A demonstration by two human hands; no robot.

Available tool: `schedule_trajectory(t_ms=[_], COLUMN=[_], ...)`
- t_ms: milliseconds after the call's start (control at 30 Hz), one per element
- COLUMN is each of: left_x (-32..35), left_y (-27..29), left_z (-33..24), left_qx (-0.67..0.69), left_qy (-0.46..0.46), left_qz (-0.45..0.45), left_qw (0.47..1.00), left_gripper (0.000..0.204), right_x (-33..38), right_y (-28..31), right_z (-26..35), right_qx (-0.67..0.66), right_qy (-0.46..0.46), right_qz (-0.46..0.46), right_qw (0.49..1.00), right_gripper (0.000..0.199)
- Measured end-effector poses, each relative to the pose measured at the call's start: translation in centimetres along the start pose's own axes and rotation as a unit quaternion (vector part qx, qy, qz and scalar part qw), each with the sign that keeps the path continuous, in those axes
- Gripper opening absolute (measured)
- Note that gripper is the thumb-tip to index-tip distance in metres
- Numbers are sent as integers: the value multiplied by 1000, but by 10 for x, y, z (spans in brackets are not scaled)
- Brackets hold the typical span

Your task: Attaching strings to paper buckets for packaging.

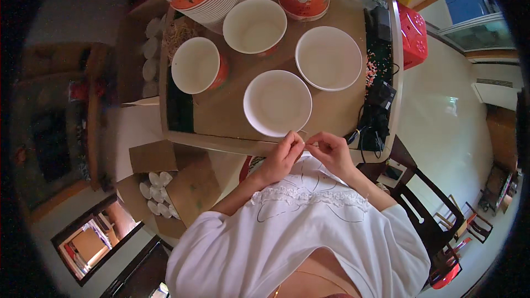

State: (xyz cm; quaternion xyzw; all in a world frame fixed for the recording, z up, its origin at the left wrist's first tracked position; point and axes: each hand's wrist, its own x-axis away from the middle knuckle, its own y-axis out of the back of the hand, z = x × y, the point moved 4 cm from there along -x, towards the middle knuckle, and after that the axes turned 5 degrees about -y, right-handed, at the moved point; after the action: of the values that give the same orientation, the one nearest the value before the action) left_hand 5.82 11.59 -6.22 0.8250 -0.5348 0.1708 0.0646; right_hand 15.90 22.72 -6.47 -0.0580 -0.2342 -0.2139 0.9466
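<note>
four open paper tubs are standing mouth-up on the cardboard sheet (232,111), and the front tub (277,103) is the one that matters: it's near the edge of the table (215,142), just past the fingertips. guessing it's parked there because that's easiest to reach. the two hands, left hand (283,160) and right hand (333,157), are both pinched closed, thumb to finger, tips nearly meeting. looks like fiddly two-handed work to me, probably held close to the body for control. might be something tiny in the pinch, but honestly can't tell what, or if it's anything.

rest of the count: one upside-down tub (303,0) at the back (can't tell if more are nested under it), and one tall stack (207,0) leaning at back left, too many rims to count. nesting probably just saves space. one open box (190,187) beside the table holds a jumble of white cups (160,194), too blurry to count. one red stool (412,36) off to the right.
</note>
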Motion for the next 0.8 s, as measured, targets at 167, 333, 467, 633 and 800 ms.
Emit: schedule_trajectory(t_ms=[167,333,467,633,800], left_x=[6,-12,-18,-19,-34], left_y=[29,105,121,79,61], left_z=[7,-16,-10,-10,11], left_qx=[-88,-666,-654,-594,-175], left_qy=[-24,-258,-291,-296,-29], left_qz=[-55,-72,31,48,-106], left_qw=[994,696,697,746,978], left_gripper=[3,16,7,12,11], right_x=[-1,-8,-14,-31,-56], right_y=[8,39,41,21,-9], right_z=[-7,-33,-40,-66,-65], right_qx=[-7,-26,8,-53,-130], right_qy=[5,-37,-8,5,46], right_qz=[-28,-95,-85,-72,-31], right_qw=[1000,994,996,996,990], right_gripper=[5,5,6,14,36])
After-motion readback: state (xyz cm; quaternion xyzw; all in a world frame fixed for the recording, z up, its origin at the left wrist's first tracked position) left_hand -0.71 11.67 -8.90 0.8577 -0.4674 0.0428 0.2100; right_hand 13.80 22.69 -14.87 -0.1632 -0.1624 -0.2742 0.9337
